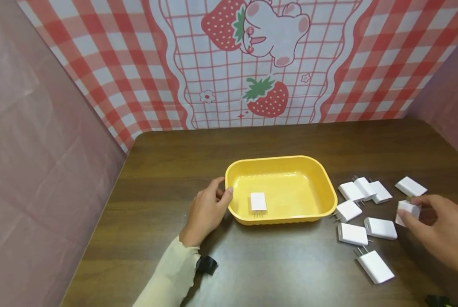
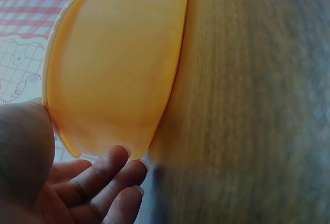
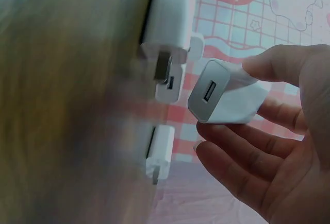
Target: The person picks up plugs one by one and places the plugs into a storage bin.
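Note:
At the left end of a yellow plastic basin point(image 1: 278, 161), my left hand point(image 1: 207, 209) grips the rim, thumb over the edge and fingers against the outer wall. The left wrist view shows those fingers point(image 2: 105, 175) bent beside the basin's wall point(image 2: 116, 54). A white USB charger plug point(image 1: 258, 202) lies inside the basin, prongs toward me. On the right, my right hand point(image 1: 441, 226) pinches another white charger plug point(image 1: 407, 212) between thumb and fingers. In the right wrist view this held plug point(image 3: 227, 95) shows its USB port and is raised off the table.
Several white charger plugs lie loose between the basin and my right hand, including a nearest one point(image 1: 375, 267), a middle one point(image 1: 381, 228) and a far one point(image 1: 410, 186). The brown wooden table point(image 1: 152, 256) meets a strawberry-patterned cloth point(image 1: 267, 98) at the back.

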The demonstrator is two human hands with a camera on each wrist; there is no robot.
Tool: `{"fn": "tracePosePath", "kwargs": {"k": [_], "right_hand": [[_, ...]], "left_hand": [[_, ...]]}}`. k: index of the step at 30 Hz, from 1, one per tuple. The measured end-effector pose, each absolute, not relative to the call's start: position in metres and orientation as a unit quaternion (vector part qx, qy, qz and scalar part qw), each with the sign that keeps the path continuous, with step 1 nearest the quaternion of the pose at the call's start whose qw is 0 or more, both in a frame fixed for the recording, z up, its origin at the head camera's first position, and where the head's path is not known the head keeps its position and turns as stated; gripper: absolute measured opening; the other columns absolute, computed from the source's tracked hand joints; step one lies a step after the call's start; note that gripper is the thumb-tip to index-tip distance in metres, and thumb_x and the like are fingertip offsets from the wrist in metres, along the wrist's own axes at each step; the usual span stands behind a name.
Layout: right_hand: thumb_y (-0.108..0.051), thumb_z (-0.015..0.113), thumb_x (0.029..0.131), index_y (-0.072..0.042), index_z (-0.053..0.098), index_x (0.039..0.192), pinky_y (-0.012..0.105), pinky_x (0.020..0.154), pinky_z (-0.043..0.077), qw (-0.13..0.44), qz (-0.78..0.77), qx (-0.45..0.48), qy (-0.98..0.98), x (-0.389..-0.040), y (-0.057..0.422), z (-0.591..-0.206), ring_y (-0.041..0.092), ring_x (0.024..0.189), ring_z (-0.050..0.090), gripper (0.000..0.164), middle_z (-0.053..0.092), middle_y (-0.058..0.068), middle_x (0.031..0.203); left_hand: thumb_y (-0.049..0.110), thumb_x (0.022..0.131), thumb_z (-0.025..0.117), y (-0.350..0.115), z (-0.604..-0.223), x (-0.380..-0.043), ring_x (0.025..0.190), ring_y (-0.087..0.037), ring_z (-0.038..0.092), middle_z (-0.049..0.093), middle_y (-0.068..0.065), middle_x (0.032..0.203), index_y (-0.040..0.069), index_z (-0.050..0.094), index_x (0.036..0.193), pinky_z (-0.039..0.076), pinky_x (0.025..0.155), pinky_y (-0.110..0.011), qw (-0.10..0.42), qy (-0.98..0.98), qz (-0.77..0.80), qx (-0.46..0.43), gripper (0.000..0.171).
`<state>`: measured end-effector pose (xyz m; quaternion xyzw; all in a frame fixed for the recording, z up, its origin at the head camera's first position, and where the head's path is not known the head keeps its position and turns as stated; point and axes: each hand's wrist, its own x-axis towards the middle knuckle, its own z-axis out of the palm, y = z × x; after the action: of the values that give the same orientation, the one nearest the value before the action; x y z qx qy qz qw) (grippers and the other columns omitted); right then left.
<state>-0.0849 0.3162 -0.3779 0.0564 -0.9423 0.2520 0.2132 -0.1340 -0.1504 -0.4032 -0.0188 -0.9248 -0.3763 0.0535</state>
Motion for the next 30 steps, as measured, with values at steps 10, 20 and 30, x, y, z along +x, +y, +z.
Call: {"fn": "tracePosePath", "kwargs": {"k": [10,20,30], "right_hand": [[-0.022,0.081,0.079,0.006,0.062,0.103,0.019,0.056,0.034,0.160,0.180,0.037,-0.970,-0.091,0.300,-0.364,0.011,0.064,0.059,0.042,0.065,0.026,0.087],[-0.024,0.082,0.079,0.003,0.065,0.106,0.020,0.058,0.035,0.199,0.178,0.070,-0.961,-0.094,0.286,-0.351,-0.019,0.075,0.039,0.042,0.064,0.026,0.093],[-0.021,0.081,0.080,0.003,0.063,0.111,0.040,0.062,0.052,0.173,0.173,0.082,-0.966,-0.104,0.254,-0.338,0.037,0.076,0.062,0.044,0.063,0.023,0.095]], "left_hand": [[0.046,0.099,0.055,-0.152,-0.403,-0.132,0.074,-0.013,0.059,0.065,0.009,0.085,0.015,0.062,0.134,0.048,0.070,-0.038,0.046,-0.927,-0.372,-0.013,0.048],[0.046,0.098,0.056,-0.150,-0.400,-0.135,0.073,-0.014,0.058,0.063,0.009,0.083,0.015,0.063,0.133,0.046,0.069,-0.037,0.045,-0.927,-0.373,-0.015,0.047],[0.045,0.098,0.056,-0.151,-0.399,-0.134,0.073,-0.015,0.058,0.064,0.008,0.084,0.015,0.063,0.133,0.046,0.069,-0.038,0.042,-0.927,-0.373,-0.015,0.047]]}}
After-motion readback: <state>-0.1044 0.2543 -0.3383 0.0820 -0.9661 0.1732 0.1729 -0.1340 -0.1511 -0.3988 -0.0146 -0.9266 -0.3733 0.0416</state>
